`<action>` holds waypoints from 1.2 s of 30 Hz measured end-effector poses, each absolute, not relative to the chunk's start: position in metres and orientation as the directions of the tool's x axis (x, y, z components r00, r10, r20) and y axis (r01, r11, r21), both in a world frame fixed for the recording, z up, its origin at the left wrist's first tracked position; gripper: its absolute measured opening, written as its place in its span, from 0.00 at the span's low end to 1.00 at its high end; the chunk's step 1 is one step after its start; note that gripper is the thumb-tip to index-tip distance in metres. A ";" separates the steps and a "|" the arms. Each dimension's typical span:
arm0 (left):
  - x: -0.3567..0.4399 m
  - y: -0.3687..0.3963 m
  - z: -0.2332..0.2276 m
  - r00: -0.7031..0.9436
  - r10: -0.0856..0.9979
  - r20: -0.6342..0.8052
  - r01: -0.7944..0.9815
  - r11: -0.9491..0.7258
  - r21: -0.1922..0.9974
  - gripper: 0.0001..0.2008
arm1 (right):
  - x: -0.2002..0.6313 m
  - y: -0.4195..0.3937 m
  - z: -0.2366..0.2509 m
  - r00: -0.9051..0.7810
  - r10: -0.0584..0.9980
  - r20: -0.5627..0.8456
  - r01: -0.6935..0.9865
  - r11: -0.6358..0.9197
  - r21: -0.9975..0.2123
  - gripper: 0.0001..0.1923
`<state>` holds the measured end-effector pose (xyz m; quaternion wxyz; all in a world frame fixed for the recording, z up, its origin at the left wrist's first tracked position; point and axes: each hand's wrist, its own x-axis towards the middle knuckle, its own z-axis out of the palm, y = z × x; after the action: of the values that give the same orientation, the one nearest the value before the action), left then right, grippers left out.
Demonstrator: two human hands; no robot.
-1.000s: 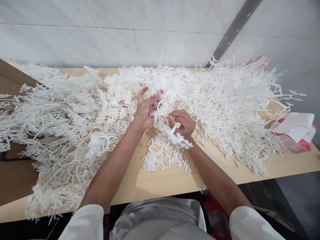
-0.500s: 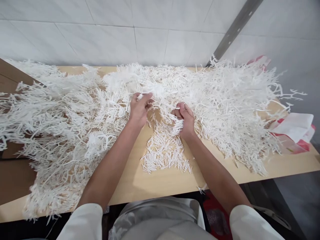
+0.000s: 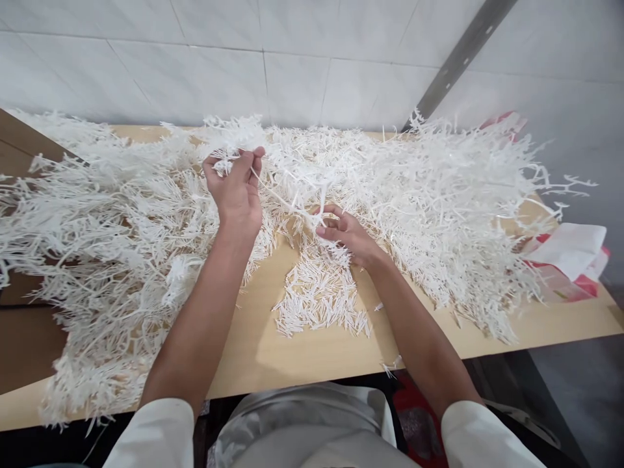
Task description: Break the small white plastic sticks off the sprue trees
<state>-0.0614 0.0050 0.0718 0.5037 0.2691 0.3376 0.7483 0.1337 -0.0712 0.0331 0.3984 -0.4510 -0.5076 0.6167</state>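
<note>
A broad heap of white branched plastic sprues (image 3: 439, 201) covers the far half of a light wooden table (image 3: 302, 354). My left hand (image 3: 236, 188) is raised over the heap's middle, fingers pinched on the end of one white sprue (image 3: 273, 188) that stretches down to the right. My right hand (image 3: 344, 234) lies low at the heap's near edge, thumb and fingers closed on the other end of that sprue. Just in front of it lies a small pile of short white sticks (image 3: 319, 296).
More white sprues (image 3: 97, 260) spill over the table's left end. A red and white bag (image 3: 570, 260) lies at the right edge. A tiled wall (image 3: 292, 58) stands behind the table, with a grey metal rail (image 3: 458, 58) running up it. A grey sack (image 3: 302, 422) sits below, in front of me.
My left hand has risen up and to the left, drawing a sprue out of the heap. My right hand has dropped the bits it held and now pinches the sprue's lower end.
</note>
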 end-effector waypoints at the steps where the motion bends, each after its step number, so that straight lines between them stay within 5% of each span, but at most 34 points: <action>1: -0.063 0.005 0.073 -0.347 0.933 0.094 -0.585 -0.294 0.756 0.19 | 0.134 -0.071 0.033 -0.263 0.953 -0.149 0.011 -0.151 -0.988 0.25; 4: -0.064 0.007 0.072 -0.321 0.931 0.172 -0.575 -0.336 0.745 0.21 | 0.138 -0.071 0.033 -0.302 0.943 -0.136 0.106 -0.108 -0.988 0.20; 9: -0.068 0.013 0.063 -0.309 0.922 0.233 -0.492 -0.364 0.791 0.25 | 0.156 -0.073 0.034 -0.532 0.842 -0.086 -0.083 -0.153 -0.985 0.11; 16: -0.077 0.019 0.060 -0.351 0.897 0.268 -0.423 -0.407 0.809 0.23 | 0.165 -0.073 0.031 -0.703 0.708 -0.068 -0.040 -0.136 -0.990 0.15; 19: -0.074 0.013 0.062 -0.314 0.900 0.302 -0.342 -0.404 0.848 0.23 | 0.158 -0.074 0.030 -0.555 0.832 -0.020 -0.140 -0.117 -0.983 0.15; 22: -0.064 -0.001 0.064 -0.236 0.892 0.384 -0.076 -0.411 0.908 0.22 | 0.150 -0.071 0.029 -0.300 0.950 -0.084 -0.187 -0.145 -0.972 0.18; 27: -0.037 -0.026 0.056 -0.068 0.794 0.603 0.303 -0.560 0.771 0.30 | 0.141 -0.062 0.027 -0.115 0.986 -0.118 -0.220 -0.141 -0.965 0.25; 30: -0.027 -0.031 0.048 -0.001 0.788 0.615 0.400 -0.564 0.723 0.22 | 0.139 -0.059 0.024 0.032 0.999 -0.029 -0.215 -0.022 -0.976 0.23; 36: -0.033 -0.024 0.035 -0.155 0.743 0.651 0.555 -0.480 0.680 0.13 | 0.141 -0.055 0.015 0.265 0.964 -0.026 -0.191 0.026 -0.981 0.20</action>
<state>-0.0331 -0.0237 0.0353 0.0827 0.6448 0.5033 0.5692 0.1408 -0.0548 0.0151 0.6089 -0.5117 -0.3775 0.4744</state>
